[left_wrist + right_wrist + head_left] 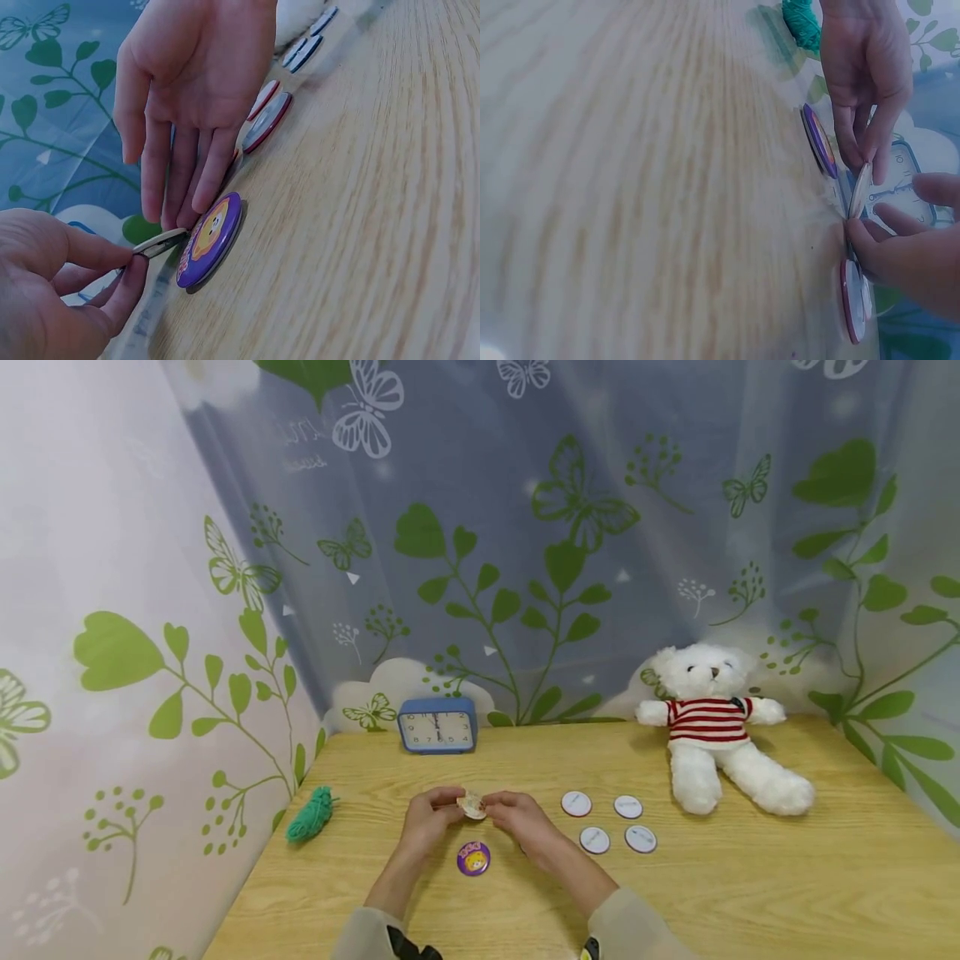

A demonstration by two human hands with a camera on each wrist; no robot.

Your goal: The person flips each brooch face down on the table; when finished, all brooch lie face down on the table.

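My left hand (429,822) pinches a round, cream-coloured pin badge (472,806) by its edge, between thumb and fingers. In the left wrist view this badge (160,243) is tilted and seen nearly edge-on. Across from it, my right hand (527,828) has its fingers fairly straight, fingertips at the badge's other edge and thumb held apart. A purple badge with a yellow bear face (473,859) lies picture side up on the table, just in front of the hands.
Several badges, white side up, lie right of my hands, including one white-backed badge (576,803). A blue clock (438,727) stands at the back. Green yarn (311,815) lies left, and a white teddy bear (708,727) sits at the back right of the wooden table (787,877).
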